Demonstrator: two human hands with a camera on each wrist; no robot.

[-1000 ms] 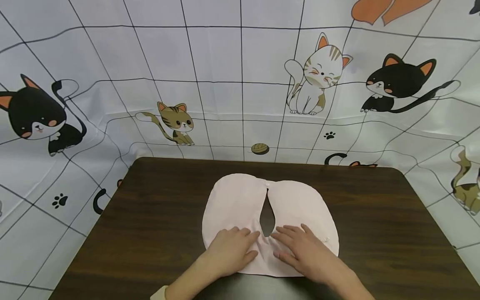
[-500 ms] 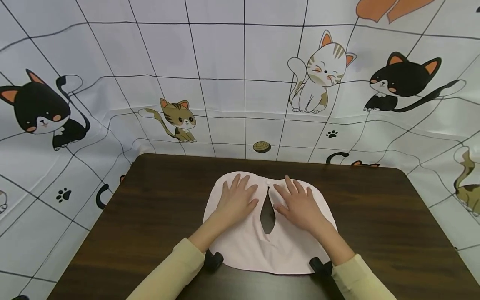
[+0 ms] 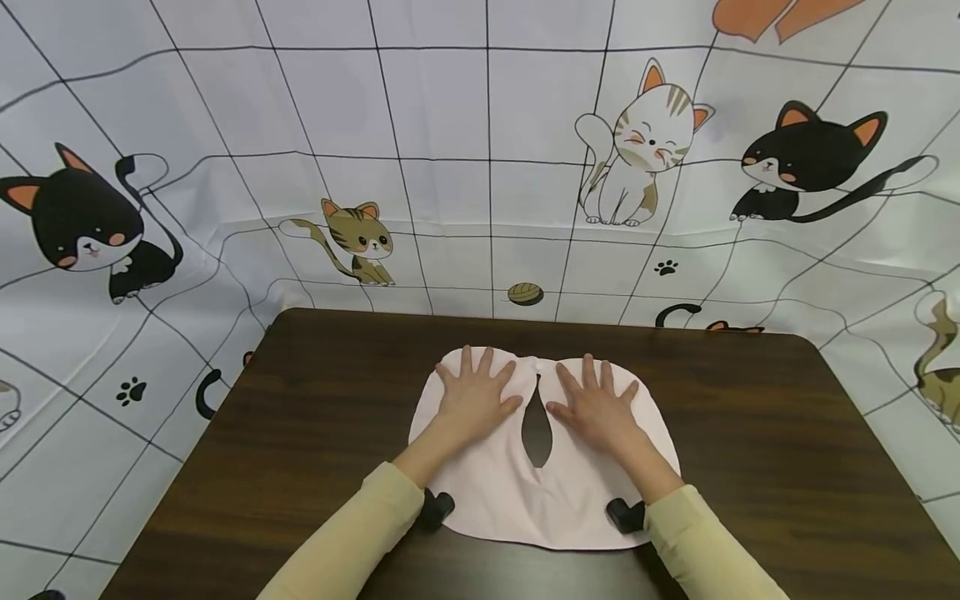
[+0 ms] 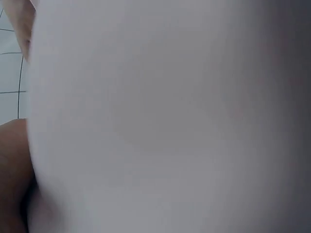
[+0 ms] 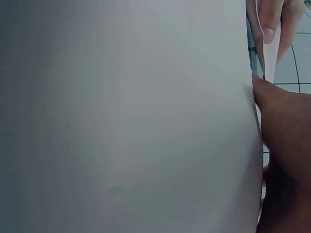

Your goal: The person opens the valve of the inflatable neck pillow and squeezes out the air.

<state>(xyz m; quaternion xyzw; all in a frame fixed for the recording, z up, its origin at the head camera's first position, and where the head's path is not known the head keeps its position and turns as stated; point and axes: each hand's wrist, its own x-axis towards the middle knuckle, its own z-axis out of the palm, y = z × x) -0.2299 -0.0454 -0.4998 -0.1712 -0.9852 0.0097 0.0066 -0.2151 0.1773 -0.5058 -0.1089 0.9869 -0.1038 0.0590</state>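
A pale pink bib [image 3: 525, 492] lies flat on the dark wooden table [image 3: 315, 433], its two neck straps meeting at a small snap at the far end. My left hand [image 3: 472, 392] lies flat on the left strap with fingers spread. My right hand [image 3: 596, 404] lies flat on the right strap, fingers spread too. A teardrop neck opening shows between the hands. Both wrist views are filled by the pale cloth [image 4: 160, 116] [image 5: 126, 116], with part of the right hand [image 5: 284, 160] at the edge.
A white cloth with a black grid and cartoon cats [image 3: 645, 142] hangs behind and around the table. Black wrist camera mounts [image 3: 435, 508] sit under both yellow sleeves. Bare tabletop lies left and right of the bib.
Both hands slid from the bib's near edge away from me up to the straps, with fingers spreading wider. The bib lies where it was.
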